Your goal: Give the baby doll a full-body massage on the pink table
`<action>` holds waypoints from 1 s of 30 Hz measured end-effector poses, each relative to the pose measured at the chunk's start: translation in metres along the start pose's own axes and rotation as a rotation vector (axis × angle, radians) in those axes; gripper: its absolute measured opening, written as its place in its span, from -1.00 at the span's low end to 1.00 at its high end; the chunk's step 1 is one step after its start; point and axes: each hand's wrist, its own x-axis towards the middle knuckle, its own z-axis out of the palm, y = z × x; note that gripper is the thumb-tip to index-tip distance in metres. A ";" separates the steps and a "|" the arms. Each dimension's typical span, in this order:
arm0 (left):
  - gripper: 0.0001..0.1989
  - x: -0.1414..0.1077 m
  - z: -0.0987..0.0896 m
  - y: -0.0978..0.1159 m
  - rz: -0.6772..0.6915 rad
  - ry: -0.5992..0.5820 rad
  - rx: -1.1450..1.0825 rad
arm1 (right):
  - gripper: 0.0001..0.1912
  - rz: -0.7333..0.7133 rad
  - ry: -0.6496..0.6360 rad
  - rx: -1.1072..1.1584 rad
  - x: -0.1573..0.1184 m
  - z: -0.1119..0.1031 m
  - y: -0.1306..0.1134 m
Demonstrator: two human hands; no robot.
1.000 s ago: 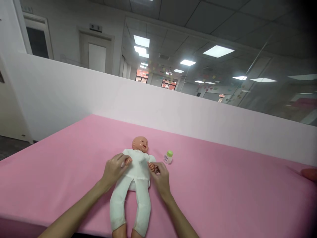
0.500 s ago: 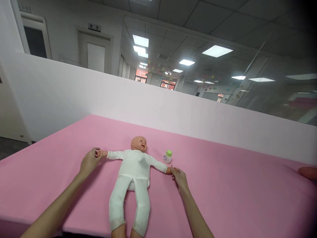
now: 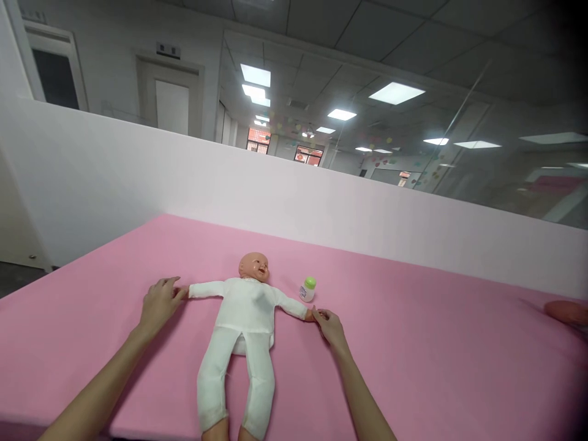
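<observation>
Since the arms of a baby doll [image 3: 253, 267] are extended straight out from its shoulders, the two hands are kept well apart, one at each arm's end. At the left hand [image 3: 160, 304], the fingers [image 3: 168, 285] are spread and lightly curved, and are placed just beside the doll's hand [image 3: 182, 293] on that side; whether contact is made cannot be told. At the right hand [image 3: 331, 326], the fingers [image 3: 321, 315] are drawn close together against the doll's other hand [image 3: 310, 316]; whether it is pinched cannot be told. The doll is laid face up between both sets of fingers on a pink tabletop [image 3: 413, 367], dressed in a white one-piece suit [image 3: 241, 309]; the sleeves appear to be kept flat by the arms' outstretched placement. Beyond the right fingers, a small bottle with a green cap [image 3: 307, 289] is stood upright, near the sleeve. Open pink surface is left outward of each hand. Past the fingers, the tabletop's far edge is bounded by a white partition wall [image 3: 275, 208]. The doll's feet [image 3: 214, 433] are cut off by the lower frame edge, and a blurred flesh-toned shape [image 3: 566, 312] at the right edge is too unclear to name.
</observation>
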 end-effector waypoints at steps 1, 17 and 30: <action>-0.44 -0.003 -0.004 0.013 0.054 0.054 -0.035 | -0.49 -0.004 -0.002 -0.010 -0.001 0.000 0.002; -0.40 -0.036 0.093 0.292 -0.628 -1.029 -1.768 | -0.39 -0.557 -0.004 -0.226 0.047 0.029 0.000; -0.33 -0.030 0.120 0.318 -0.785 -1.005 -1.850 | -0.43 -0.658 -0.082 -0.331 0.052 0.027 0.001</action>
